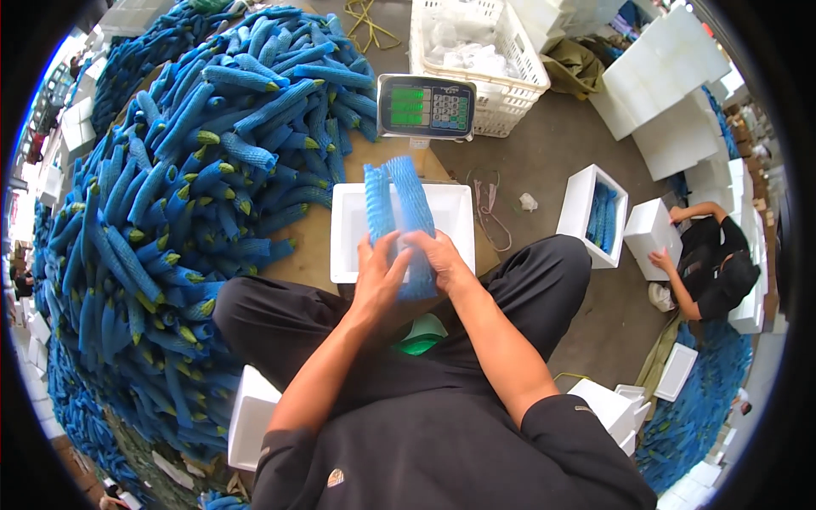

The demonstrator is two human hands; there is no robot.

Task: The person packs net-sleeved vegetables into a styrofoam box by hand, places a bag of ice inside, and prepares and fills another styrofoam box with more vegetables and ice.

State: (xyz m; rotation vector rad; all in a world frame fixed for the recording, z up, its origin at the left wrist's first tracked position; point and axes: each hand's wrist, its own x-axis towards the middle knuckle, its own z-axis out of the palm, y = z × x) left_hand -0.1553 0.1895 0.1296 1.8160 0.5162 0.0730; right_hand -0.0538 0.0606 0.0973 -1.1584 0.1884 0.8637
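In front of me, an open white foam box (pixel 339 236) stands with its pale inner floor showing. Over it my left hand (pixel 376 271) grips the lower end of one blue foam-net sleeve (pixel 377 197). My right hand (pixel 443 261) has a second blue foam-net sleeve (pixel 411 194), whose lower end reaches below the hand toward my lap. Motion blurs the fingers and this second sleeve. Whatever the two sleeves contain is hidden. Just beyond the box sits a scale display (pixel 426 106) with lit green digits and a keypad.
A large heap of net-sleeved long green vegetables (pixel 191 191) rises on my left. At the back stands a white plastic crate (pixel 481 95) holding clear bags. On the right, a foam box (pixel 577 210) contains blue sleeves, and a co-worker (pixel 707 255) holds another foam box (pixel 651 239).
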